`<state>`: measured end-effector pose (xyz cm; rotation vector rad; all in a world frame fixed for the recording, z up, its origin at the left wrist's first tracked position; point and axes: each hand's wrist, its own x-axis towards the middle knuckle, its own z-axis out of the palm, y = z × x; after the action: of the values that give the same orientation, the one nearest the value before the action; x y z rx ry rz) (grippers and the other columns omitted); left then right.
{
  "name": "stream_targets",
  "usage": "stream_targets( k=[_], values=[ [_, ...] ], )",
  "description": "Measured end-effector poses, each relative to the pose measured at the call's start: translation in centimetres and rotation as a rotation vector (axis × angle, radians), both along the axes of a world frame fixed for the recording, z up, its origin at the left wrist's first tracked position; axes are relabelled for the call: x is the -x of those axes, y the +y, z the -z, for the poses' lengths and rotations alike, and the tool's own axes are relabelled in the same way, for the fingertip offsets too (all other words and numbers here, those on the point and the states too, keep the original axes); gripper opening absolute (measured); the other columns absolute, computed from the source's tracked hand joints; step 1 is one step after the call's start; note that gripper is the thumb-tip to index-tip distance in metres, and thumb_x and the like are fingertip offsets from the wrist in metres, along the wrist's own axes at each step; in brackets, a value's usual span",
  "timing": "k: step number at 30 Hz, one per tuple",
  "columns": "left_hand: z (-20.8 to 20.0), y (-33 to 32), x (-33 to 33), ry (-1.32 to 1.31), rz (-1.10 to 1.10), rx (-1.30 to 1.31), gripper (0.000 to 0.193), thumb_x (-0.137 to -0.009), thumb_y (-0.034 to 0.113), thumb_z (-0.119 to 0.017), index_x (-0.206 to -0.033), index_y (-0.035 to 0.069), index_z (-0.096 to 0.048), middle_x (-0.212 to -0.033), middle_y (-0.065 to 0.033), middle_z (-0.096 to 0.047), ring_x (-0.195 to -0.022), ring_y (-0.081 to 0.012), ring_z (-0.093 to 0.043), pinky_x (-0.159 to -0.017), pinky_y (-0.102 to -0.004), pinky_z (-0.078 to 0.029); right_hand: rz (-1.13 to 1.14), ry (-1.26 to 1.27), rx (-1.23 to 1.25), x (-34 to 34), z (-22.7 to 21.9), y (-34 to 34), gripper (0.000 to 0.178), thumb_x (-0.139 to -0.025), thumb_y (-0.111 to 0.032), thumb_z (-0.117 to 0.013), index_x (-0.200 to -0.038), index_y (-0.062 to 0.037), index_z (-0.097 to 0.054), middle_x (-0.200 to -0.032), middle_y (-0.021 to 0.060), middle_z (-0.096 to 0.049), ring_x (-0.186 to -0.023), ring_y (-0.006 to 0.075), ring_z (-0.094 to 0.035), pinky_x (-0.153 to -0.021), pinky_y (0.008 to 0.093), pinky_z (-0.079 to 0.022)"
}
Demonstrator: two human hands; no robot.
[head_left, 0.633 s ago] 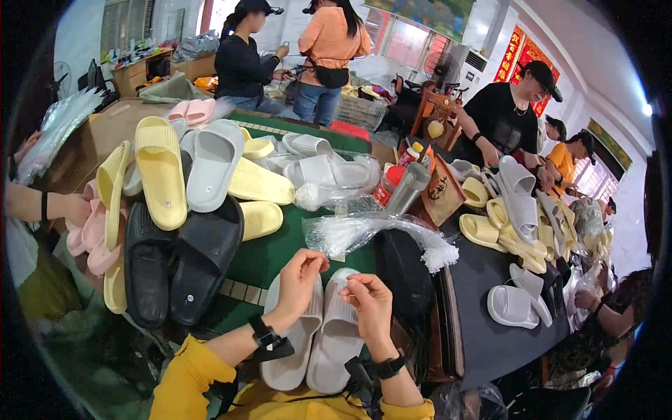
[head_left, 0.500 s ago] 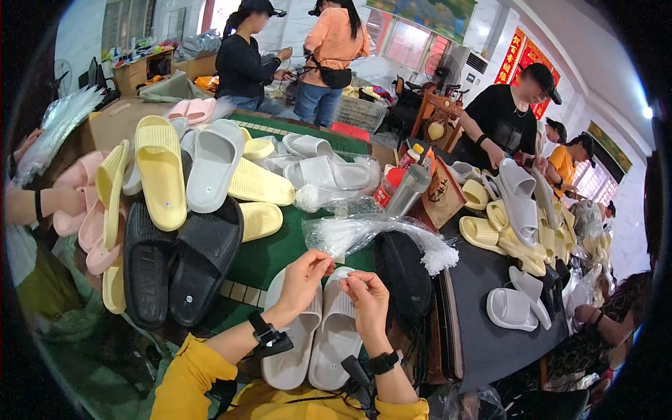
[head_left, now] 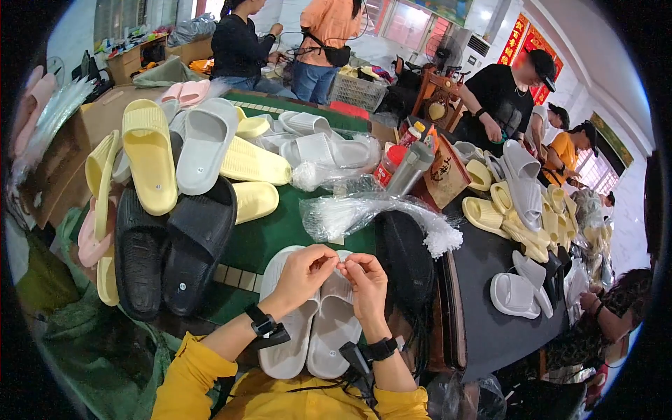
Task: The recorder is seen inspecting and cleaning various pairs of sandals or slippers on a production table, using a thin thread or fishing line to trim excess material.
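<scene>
A pair of light grey slide sandals (head_left: 334,343) lies side by side on the table edge right in front of me. Above their far ends, my left hand (head_left: 302,274) and my right hand (head_left: 365,281) meet with fingertips pinched together. Whatever they pinch is too small and covered to make out. Just beyond my fingers, a clear plastic bag (head_left: 329,217) holds a bundle of thin white plastic strands (head_left: 441,239) that spill out at its right end.
Left of my hands, yellow slides (head_left: 150,157), a grey slide (head_left: 205,150) and black slides (head_left: 199,252) are piled up. A steel flask (head_left: 411,169) and a black cap-like item (head_left: 404,259) stand or lie to the right. Co-workers handle slides at the right table (head_left: 483,343).
My two hands have drawn closer, fingertips now touching. At the far left, a co-worker's hand has left the pile, and pink slides now show higher up there. The view has shifted slightly.
</scene>
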<state>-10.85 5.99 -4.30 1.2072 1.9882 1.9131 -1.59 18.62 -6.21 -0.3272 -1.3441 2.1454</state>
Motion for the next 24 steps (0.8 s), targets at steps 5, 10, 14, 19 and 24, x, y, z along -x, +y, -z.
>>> stream_targets(
  k=[5, 10, 14, 19, 24],
  values=[
    [0.13, 0.08, 0.03, 0.032, 0.008, 0.083, 0.012, -0.090, 0.012, -0.063, -0.092, 0.001, -0.066, -0.075, -0.0089, -0.060, -0.060, -0.0190, -0.054, -0.056, -0.0314, -0.042, -0.002, 0.063, 0.045, -0.04, 0.82, 0.18, 0.010, -0.092, 0.003, -0.062, -0.101, 0.0009, -0.064, -0.097, 0.0066, -0.067, -0.083, 0.0117, -0.065, -0.077, 0.0241, -0.053],
    [0.30, 0.18, 0.10, 0.050, 0.016, 0.088, 0.013, -0.089, 0.013, -0.062, -0.091, 0.001, -0.065, -0.076, -0.0107, -0.060, -0.063, -0.0240, -0.056, -0.058, -0.0346, -0.043, -0.015, 0.050, 0.037, -0.09, 0.67, 0.20, 0.010, -0.091, 0.002, -0.063, -0.101, 0.0002, -0.064, -0.097, 0.0060, -0.067, -0.084, 0.0107, -0.064, -0.078, 0.0237, -0.052],
    [0.48, 0.07, 0.27, 0.094, 0.039, 0.143, 0.013, -0.092, 0.009, -0.061, -0.095, -0.003, -0.066, -0.081, -0.0084, -0.064, -0.065, -0.0153, -0.057, -0.057, -0.0286, -0.043, -0.021, 0.016, 0.013, -0.15, 0.61, 0.16, 0.011, -0.091, 0.001, -0.064, -0.101, -0.0003, -0.065, -0.097, 0.0057, -0.067, -0.085, 0.0105, -0.064, -0.078, 0.0236, -0.052],
    [0.67, 0.05, 0.29, 0.128, 0.031, 0.114, 0.012, -0.092, 0.008, -0.061, -0.095, -0.003, -0.066, -0.082, -0.0086, -0.065, -0.066, -0.0159, -0.058, -0.059, -0.0288, -0.044, -0.031, 0.008, -0.018, -0.22, 0.77, 0.25, 0.010, -0.091, 0.000, -0.065, -0.102, -0.0004, -0.065, -0.098, 0.0053, -0.067, -0.085, 0.0105, -0.064, -0.079, 0.0237, -0.052],
    [0.62, 0.11, 0.14, 0.104, 0.027, 0.064, 0.011, -0.091, 0.006, -0.061, -0.095, -0.003, -0.066, -0.083, -0.0083, -0.066, -0.067, -0.0162, -0.058, -0.059, -0.0287, -0.044, -0.039, -0.005, 0.012, -0.43, 0.80, 0.35, 0.011, -0.091, 0.000, -0.065, -0.102, -0.0005, -0.065, -0.098, 0.0049, -0.067, -0.085, 0.0106, -0.065, -0.079, 0.0236, -0.052]
  ],
)
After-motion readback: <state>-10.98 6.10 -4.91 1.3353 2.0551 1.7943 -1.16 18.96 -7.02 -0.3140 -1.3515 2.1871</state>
